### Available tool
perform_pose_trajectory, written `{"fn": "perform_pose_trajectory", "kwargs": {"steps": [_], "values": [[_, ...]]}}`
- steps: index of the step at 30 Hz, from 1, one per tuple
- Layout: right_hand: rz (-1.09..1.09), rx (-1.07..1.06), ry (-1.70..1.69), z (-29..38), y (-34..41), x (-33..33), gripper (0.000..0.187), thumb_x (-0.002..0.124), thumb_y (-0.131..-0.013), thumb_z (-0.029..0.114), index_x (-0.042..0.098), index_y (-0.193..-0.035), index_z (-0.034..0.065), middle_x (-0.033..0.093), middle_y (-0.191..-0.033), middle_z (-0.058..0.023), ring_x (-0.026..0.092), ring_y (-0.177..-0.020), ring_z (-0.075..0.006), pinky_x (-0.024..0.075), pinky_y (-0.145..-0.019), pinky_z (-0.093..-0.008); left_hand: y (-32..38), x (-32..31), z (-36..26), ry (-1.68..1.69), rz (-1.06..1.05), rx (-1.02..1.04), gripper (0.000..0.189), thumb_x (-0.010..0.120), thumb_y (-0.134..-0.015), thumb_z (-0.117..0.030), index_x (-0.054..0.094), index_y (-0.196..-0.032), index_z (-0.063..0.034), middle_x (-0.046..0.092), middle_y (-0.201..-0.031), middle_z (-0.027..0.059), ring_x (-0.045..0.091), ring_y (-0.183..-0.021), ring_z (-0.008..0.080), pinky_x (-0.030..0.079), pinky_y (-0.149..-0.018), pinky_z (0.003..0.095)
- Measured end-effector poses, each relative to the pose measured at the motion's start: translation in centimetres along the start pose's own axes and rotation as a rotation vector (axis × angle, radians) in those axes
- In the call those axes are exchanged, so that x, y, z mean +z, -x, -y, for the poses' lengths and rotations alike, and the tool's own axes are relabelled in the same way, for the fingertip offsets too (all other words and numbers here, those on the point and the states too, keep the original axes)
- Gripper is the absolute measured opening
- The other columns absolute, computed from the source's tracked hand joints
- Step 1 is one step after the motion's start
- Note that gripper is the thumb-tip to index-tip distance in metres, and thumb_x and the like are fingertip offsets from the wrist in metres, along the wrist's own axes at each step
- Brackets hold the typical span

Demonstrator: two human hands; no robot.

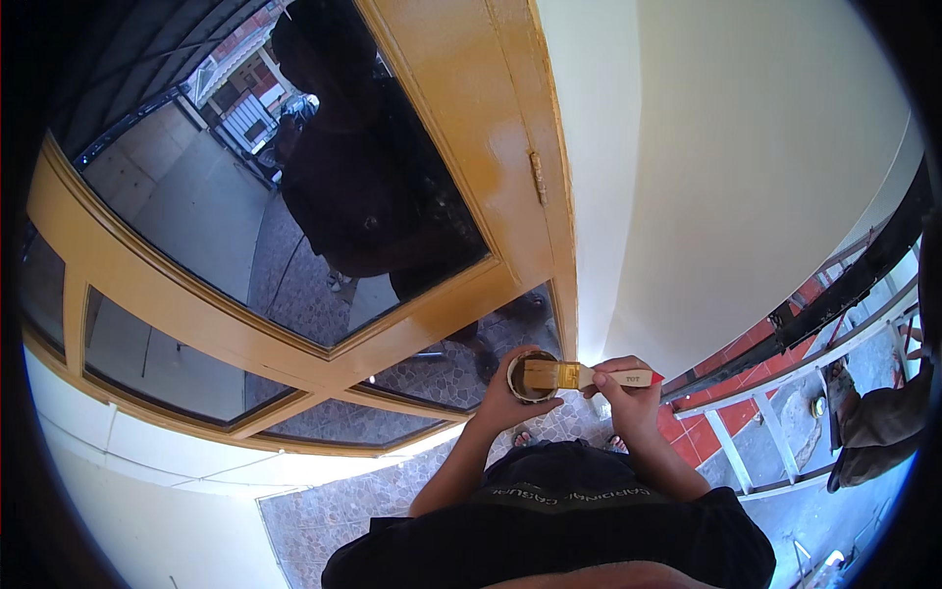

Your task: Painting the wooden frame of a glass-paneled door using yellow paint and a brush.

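Note:
In front of my body, my left hand (504,397) is wrapped around a small round cup (531,398) with a brownish inside and a pale, smeared rim. My right hand (631,397) grips the pale wooden handle of a flat paintbrush (567,375). The brush lies level across the top of the cup, its bristles coated in ochre over the opening. Its handle has a red tip and bears writing. How much the cup contains cannot be made out. Just beyond both hands stands an ochre-painted wooden window frame (331,372) with dark reflecting glass panes (353,184).
A paint-covered hinge (538,178) sits on the frame beside a cream wall (706,169). To the right are an aluminium ladder (773,434) and another person's legs (883,420). Patterned stone-look tiles (353,508) cover the floor below, with red tiles (681,434) farther right.

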State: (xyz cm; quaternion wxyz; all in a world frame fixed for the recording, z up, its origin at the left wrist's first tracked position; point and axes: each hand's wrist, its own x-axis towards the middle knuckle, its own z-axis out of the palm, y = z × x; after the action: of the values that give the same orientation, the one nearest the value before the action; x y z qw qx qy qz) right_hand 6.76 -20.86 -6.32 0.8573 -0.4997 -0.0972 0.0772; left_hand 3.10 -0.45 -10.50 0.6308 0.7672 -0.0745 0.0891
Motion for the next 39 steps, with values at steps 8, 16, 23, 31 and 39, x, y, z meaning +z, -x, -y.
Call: {"fn": "perform_pose_trajectory", "kwargs": {"steps": [8, 16, 23, 31, 39], "values": [[-0.055, -0.012, -0.024, -0.2, -0.1, 0.7, 0.013, 0.071, -0.085, 0.002, 0.062, -0.092, -0.0048, 0.068, -0.086, -0.0156, 0.068, -0.072, -0.02, 0.0583, -0.066, -0.0306, -0.2, -0.6, 0.1, -0.006, 0.005, -0.008, 0.091, 0.092, -0.061, -0.014, 0.037, -0.134, -0.0052, 0.055, -0.123, 0.0122, 0.055, -0.115, 0.0201, 0.046, -0.098, 0.0341], [-0.089, -0.067, -0.052, -0.8, -0.2, 1.4, 0.013, 0.07, -0.085, 0.0, 0.059, -0.09, -0.0047, 0.067, -0.083, -0.0167, 0.069, -0.073, -0.022, 0.0593, -0.064, -0.0311, -0.6, -1.1, -1.9, -0.069, -0.002, -0.107, 0.093, 0.091, -0.061, -0.016, 0.036, -0.135, -0.0027, 0.055, -0.124, 0.0125, 0.054, -0.117, 0.0202, 0.044, -0.099, 0.0338], [-0.069, -0.197, -0.103, 0.3, -2.8, 4.4, 0.01, 0.063, -0.089, -0.001, 0.055, -0.094, -0.0047, 0.067, -0.084, -0.0191, 0.07, -0.073, -0.024, 0.0601, -0.064, -0.034, -3.8, -2.1, -5.4, -0.008, 0.061, -0.139, 0.081, 0.088, -0.065, -0.011, 0.041, -0.129, -0.0005, 0.058, -0.121, 0.0106, 0.057, -0.114, 0.0189, 0.046, -0.096, 0.0339], [-0.084, -0.339, -0.326, 3.0, -6.3, 9.0, 0.021, 0.066, -0.091, 0.015, 0.055, -0.102, 0.0004, 0.064, -0.085, -0.0149, 0.069, -0.072, -0.0262, 0.0597, -0.059, -0.034, -8.5, -3.8, -10.6, 0.184, 0.053, 0.093, 0.062, 0.083, -0.069, -0.002, 0.052, -0.122, -0.0003, 0.063, -0.112, 0.0071, 0.061, -0.103, 0.0148, 0.048, -0.089, 0.03], [-0.063, -0.476, -0.48, 2.9, -6.8, 9.8, 0.02, 0.067, -0.09, 0.011, 0.059, -0.1, -0.0044, 0.066, -0.088, -0.0198, 0.069, -0.072, -0.0265, 0.0607, -0.062, -0.0332, -9.9, -5.7, -11.5, 0.128, 0.092, 0.174, 0.065, 0.084, -0.068, -0.005, 0.049, -0.122, 0.0008, 0.062, -0.113, 0.0086, 0.06, -0.105, 0.0149, 0.048, -0.09, 0.0297]]}}
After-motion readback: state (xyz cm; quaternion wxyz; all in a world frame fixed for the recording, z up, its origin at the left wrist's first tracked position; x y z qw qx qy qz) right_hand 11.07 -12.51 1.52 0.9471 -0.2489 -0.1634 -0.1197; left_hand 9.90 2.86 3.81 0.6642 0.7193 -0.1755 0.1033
